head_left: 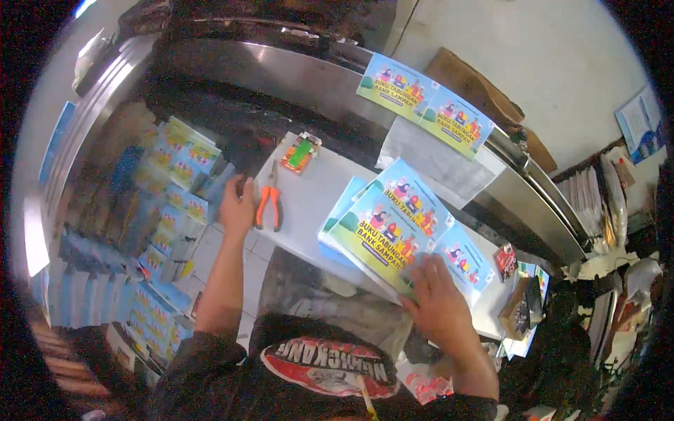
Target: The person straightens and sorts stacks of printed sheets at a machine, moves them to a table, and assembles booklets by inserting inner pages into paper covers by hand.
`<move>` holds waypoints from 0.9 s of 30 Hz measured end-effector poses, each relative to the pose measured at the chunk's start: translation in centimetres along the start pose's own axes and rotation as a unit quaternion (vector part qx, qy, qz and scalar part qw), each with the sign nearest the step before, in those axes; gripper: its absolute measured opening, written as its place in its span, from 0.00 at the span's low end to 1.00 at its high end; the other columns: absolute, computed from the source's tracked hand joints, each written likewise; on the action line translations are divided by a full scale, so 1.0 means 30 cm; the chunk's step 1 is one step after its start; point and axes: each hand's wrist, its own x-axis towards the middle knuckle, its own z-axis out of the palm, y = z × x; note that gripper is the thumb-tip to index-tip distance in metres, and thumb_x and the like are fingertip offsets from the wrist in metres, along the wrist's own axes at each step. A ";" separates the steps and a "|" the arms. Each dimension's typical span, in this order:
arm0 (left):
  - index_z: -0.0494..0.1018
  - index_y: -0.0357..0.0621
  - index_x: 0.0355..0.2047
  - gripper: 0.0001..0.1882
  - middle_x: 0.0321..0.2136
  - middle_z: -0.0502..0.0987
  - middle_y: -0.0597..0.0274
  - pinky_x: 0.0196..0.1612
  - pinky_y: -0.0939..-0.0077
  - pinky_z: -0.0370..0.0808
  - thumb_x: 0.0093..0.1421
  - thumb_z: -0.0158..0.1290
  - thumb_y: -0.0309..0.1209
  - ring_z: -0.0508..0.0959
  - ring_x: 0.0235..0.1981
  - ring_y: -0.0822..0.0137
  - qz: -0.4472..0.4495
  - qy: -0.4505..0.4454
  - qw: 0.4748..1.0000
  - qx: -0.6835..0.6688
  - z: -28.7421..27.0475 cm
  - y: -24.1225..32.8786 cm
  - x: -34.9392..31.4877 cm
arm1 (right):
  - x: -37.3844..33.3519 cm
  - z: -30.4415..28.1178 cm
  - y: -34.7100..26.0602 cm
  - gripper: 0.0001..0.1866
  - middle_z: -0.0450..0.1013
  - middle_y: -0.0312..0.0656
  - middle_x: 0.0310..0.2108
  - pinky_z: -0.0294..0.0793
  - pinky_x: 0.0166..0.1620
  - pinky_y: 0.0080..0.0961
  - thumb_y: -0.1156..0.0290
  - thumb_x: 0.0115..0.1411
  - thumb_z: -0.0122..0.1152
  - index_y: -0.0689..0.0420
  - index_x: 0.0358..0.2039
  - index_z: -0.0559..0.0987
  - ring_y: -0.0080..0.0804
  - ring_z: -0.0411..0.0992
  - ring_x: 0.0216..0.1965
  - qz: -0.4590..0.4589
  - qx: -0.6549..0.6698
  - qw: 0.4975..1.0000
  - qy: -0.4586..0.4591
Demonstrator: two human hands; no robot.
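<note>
My right hand [439,295] lies on the lower right edge of a stack of printed covers [382,238], fingers stretched out over the paper. These covers are blue and green with cartoon figures, and the stack sits askew on a white tabletop [337,168]. My left hand [237,207] is off the table's left edge, its thumb and finger apart with a dark gap between them; the other fingers are hidden. Near it on the table lie pliers [269,203] with orange and black handles. A small green and orange pack [302,154] rests behind the pliers.
Stacks of similar printed covers [179,151] stand at left, below the table. A cover sheet [425,105] lies across the metal rail [309,77] behind. At right are a small red packet [505,262] and an open brown box [519,309]. Papers crowd a far-right shelf.
</note>
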 end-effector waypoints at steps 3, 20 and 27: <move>0.71 0.40 0.51 0.23 0.47 0.75 0.45 0.49 0.62 0.73 0.64 0.51 0.44 0.76 0.48 0.52 0.052 0.020 0.998 0.005 0.001 0.057 0.012 | 0.000 -0.052 0.012 0.25 0.61 0.59 0.61 0.62 0.63 0.45 0.61 0.66 0.45 0.65 0.57 0.67 0.57 0.57 0.64 0.028 0.096 0.993 -0.059; 0.68 0.50 0.58 0.35 0.59 0.66 0.56 0.63 0.40 0.54 0.56 0.54 0.57 0.63 0.62 0.53 0.495 -0.276 0.818 0.098 0.052 0.576 -0.317 | -0.309 -0.405 0.561 0.26 0.66 0.49 0.59 0.61 0.60 0.29 0.66 0.66 0.55 0.65 0.61 0.66 0.35 0.65 0.56 0.383 0.159 0.843 0.341; 0.72 0.50 0.54 0.32 0.52 0.71 0.58 0.60 0.50 0.61 0.54 0.56 0.55 0.69 0.54 0.58 0.500 -0.226 0.836 0.008 0.114 0.467 -0.346 | -0.297 -0.428 0.692 0.27 0.63 0.49 0.61 0.60 0.61 0.28 0.66 0.66 0.54 0.66 0.62 0.64 0.34 0.64 0.58 0.360 0.248 0.854 0.284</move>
